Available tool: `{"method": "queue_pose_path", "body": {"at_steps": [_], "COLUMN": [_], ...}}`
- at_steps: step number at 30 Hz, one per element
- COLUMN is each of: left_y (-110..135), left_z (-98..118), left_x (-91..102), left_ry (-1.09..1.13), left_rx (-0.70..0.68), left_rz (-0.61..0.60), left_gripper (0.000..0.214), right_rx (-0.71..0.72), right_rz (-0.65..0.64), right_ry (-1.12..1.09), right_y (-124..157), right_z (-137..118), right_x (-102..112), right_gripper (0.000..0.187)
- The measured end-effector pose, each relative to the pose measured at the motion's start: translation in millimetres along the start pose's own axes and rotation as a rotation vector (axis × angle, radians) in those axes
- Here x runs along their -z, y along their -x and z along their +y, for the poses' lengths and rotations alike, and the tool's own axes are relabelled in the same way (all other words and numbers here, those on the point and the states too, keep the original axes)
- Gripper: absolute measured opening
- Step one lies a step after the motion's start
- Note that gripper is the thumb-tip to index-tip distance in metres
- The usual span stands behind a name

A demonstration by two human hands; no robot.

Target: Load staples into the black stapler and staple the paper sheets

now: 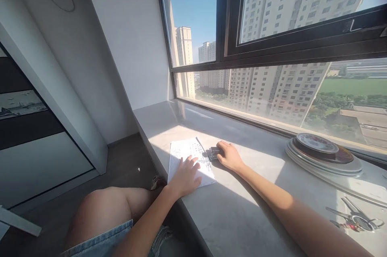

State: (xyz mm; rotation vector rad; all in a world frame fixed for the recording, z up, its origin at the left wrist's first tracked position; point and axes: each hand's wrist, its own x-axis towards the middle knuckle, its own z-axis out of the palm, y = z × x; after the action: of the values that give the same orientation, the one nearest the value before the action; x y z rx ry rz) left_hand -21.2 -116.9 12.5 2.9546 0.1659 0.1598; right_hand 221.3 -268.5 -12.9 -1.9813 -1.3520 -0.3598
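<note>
A sheet of paper [179, 158] covered with dark writing lies on the grey windowsill, partly in sunlight. My left hand [186, 174] rests flat on it with the fingers spread, covering its lower right part. Just beyond the sheet's right edge, my right hand [230, 155] curls its fingers around a small black object [214, 153] on the sill. That object's exact kind is unclear, since the fingers hide part of it. It sits right beside the paper; whether the two touch is hard to see.
A stack of plates [323, 154] stands at the right by the window [272, 57]. Nearer me lie metal tools [361, 220], seemingly scissors among them. The sill [238, 216] ends at my left, above a dark floor [127, 164]. My bare knee [102, 208] is beside the edge.
</note>
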Motion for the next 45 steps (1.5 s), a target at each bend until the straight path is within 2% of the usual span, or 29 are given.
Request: {"method": "queue_pose_path", "body": {"at_steps": [5,8,13,21,28,31,35,39,41,43,45], "left_y": [-19,-16,-2,-19,-6,-10,-23,-43,-60,-85,-111], "left_z": [18,23,23,14,21,20,15,13,6,-10,-31], "left_x": [-7.4,-9.2,-7.8,-9.3,3.8,8.3,8.9,11.6,16.7,23.5,29.2], "left_ry": [0.013,0.002,0.025,-0.035,-0.018,0.018,0.019,0.048,0.078,0.099,0.083], "left_rx": [-0.046,-0.073,-0.059,-0.116,-0.155,-0.145,-0.161,-0.241,-0.22,-0.087,0.039], "left_rz": [-0.002,0.0,-0.026,0.011,-0.037,-0.035,-0.07,-0.137,-0.077,0.078,0.128], "left_gripper": [0.054,0.055,0.054,0.058,0.056,0.053,0.054,0.056,0.051,0.048,0.051], "right_rx": [0.014,0.011,-0.002,0.075,0.104,0.122,0.135,-0.086,-0.197,-0.232,-0.231], "right_rz": [-0.02,-0.029,0.017,-0.015,-0.016,-0.047,-0.073,0.021,0.069,0.075,0.064], "right_ry": [0.022,0.023,0.053,-0.03,-0.051,-0.035,0.092,0.175,0.197,0.217,0.223], "right_y": [1,2,0,0,-1,-2,-5,-8,-10,-11,-12], "right_z": [-4,-2,4,-2,-2,0,11,28,34,36,35], "right_x": [2,3,6,5,5,7,15,22,23,21,18], "right_gripper": [0.019,0.018,0.014,0.016,0.018,0.018,0.018,0.014,0.013,0.014,0.015]}}
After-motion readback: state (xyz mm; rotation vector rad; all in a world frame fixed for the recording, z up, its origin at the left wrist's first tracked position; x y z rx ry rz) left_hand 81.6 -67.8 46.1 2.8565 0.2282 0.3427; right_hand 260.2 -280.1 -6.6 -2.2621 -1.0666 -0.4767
